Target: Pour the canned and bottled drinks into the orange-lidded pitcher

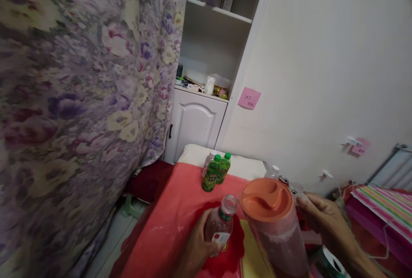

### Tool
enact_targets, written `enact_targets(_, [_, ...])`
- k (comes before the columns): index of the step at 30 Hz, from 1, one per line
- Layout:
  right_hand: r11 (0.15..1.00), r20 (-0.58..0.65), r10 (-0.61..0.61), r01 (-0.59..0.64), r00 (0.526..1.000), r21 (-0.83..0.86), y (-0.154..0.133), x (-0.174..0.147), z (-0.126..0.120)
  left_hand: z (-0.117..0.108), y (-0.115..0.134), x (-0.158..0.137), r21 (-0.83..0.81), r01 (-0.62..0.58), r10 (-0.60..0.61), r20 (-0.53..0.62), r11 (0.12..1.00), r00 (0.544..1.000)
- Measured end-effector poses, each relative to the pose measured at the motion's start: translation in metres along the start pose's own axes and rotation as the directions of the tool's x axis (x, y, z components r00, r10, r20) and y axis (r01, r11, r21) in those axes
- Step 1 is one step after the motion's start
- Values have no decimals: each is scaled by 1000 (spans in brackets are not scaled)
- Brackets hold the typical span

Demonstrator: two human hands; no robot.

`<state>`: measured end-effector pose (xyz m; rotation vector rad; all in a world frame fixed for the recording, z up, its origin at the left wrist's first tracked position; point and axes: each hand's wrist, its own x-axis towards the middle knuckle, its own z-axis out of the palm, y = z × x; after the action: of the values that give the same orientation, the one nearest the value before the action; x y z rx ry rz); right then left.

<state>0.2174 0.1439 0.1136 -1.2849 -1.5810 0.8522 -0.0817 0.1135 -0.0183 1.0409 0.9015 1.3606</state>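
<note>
My left hand (198, 243) is wrapped round a clear plastic bottle (219, 226), which has no cap on its mouth and a small white label. The bottle tilts slightly to the right, above a red scallop-edged tray (237, 243). Close beside it, my right hand (325, 220) grips the handle of a clear pitcher (283, 248). An orange lid (267, 200) covers the pitcher's top, and a brownish-pink liquid with froth shows inside. The pitcher's base is out of the frame. Bottle mouth and lid are near each other; no stream of liquid shows between them.
Two green drink bottles (210, 177) and a white-capped one stand farther back on the red-covered table (161, 226). A yellow item (254, 256) lies by the pitcher. Cans (328, 263) stand right. A floral curtain (96, 98) hangs left; a white cabinet (196, 123) is behind.
</note>
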Motion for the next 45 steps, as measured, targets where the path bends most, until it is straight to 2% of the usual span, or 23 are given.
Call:
enact_targets(3, [999, -44, 9, -8, 999, 41, 5, -4, 0, -1, 5, 1, -14, -13, 13, -51, 1000, 999])
enact_targets(6, [987, -130, 37, -16, 991, 161, 21, -8, 0, -3, 4, 3, 11, -6, 7, -104, 1000, 995])
enact_targets(10, [938, -263, 125, -28, 957, 344, 55, -14, -1, -6, -10, 7, 9, -14, 14, -35, 1000, 999])
enact_targets(13, [917, -339, 125, 22, 932, 397, 76, -18, 2, -7, -19, 10, 21, -6, 7, -42, 1000, 999])
enact_targets(25, [862, -408, 141, 91, 902, 499, 131, -14, 22, -11, -29, 18, 44, 59, -52, -147, 997, 988])
enact_targets(28, [856, -416, 154, 88, 896, 509, 140, -17, 26, -12, -28, 19, 61, 52, -40, -174, 997, 984])
enact_targets(33, [863, -471, 175, 96, 865, 496, 149, -27, 29, -15, -21, 21, 143, 98, -77, -150, 985, 986])
enact_targets(38, [912, -535, 141, 101, 833, 398, 150, -31, 32, -14, -30, 24, 121, 66, -45, -173, 990, 984])
enact_targets(45, [970, -506, 48, 81, 861, 231, 163, -44, 15, -9, -30, 24, 149, 58, -25, -215, 987, 976])
